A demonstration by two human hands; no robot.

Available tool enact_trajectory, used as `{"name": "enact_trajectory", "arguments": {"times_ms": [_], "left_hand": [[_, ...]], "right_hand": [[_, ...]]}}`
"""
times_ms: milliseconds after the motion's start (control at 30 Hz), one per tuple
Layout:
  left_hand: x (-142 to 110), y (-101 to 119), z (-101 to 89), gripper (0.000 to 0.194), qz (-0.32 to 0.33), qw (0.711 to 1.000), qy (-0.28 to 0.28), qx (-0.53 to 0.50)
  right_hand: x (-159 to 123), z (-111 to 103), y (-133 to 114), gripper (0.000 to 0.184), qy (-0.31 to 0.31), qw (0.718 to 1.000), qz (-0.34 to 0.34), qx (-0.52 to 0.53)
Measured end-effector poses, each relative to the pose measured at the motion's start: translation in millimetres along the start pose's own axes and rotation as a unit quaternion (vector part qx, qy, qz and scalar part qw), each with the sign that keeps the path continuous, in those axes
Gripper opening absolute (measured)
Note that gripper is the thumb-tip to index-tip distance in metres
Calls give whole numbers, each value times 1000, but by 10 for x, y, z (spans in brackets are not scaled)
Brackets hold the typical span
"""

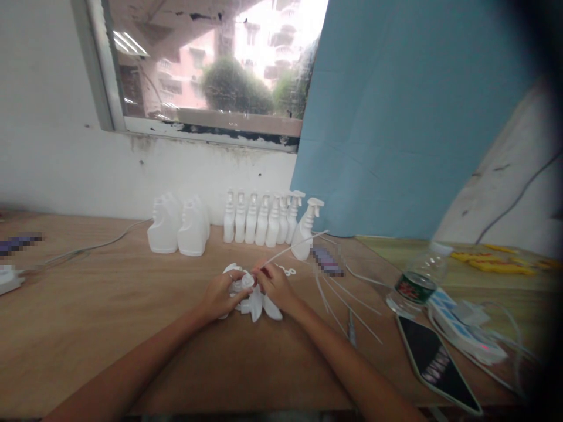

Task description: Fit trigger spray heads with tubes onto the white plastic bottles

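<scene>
My left hand (224,293) is closed around a white spray trigger head (247,282), holding it low over the wooden table. Close beside it, my right hand (275,285) pinches a thin white tube (297,245), whose free end slants up to the right. The tube's near end meets the spray head area, but the fingers hide whether it is inserted. More white spray heads (270,308) lie in a small heap beneath both hands. A few small white rings (288,271) rest just beyond my right hand.
White spray bottles (264,225) with trigger tops stand in a row by the wall, and white bottles without tops (192,231) stand left of them. Loose thin tubes (352,302), a screwdriver-like tool (352,331), a phone (437,363), a water bottle (416,287) and a power strip (468,331) are at right.
</scene>
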State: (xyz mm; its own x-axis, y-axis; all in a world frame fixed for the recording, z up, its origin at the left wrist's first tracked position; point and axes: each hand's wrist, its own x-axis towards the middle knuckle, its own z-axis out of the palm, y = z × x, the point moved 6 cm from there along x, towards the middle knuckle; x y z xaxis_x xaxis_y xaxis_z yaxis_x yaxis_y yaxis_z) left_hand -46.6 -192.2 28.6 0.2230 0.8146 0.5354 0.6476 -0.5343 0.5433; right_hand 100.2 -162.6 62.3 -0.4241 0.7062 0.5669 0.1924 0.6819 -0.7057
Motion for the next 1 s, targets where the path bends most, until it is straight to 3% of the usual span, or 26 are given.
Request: {"name": "enact_trajectory", "arguments": {"times_ms": [233,400,733,900,1000], "left_hand": [[5,60,33,33,17,999,-31,-16],[33,111,81,25,-29,996,-7,-79],[32,152,172,25,-64,992,-1,-108],[137,228,197,28,-67,990,-10,-121],[170,135,196,33,-97,983,-12,-156]], "right_hand": [[-61,39,-25,17,13,998,-21,-55],[-62,6,-33,19,45,995,-39,-83],[-126,41,11,18,2,992,-62,-108],[-57,-108,119,18,24,995,-33,-93],[-58,-229,146,11,19,992,-44,-118]]}}
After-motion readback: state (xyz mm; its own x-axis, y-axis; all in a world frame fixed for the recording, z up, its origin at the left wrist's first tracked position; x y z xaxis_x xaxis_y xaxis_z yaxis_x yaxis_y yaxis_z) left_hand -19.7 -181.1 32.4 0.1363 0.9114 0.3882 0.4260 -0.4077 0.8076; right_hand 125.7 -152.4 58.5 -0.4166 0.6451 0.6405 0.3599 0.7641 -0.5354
